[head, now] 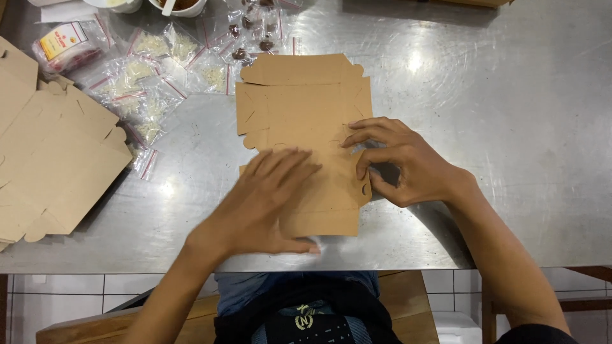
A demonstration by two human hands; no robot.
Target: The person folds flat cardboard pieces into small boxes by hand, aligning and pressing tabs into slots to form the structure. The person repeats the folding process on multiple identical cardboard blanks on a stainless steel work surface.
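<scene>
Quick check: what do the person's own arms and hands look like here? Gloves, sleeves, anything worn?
Both hands are bare: no gloves, rings, watch or bands show on the left hand or the right hand. The forearms are uncovered up to the picture's lower edge. Only at the bottom right corner does a dark sleeve edge show on the right arm. No sleeve shows on the left arm.
</scene>
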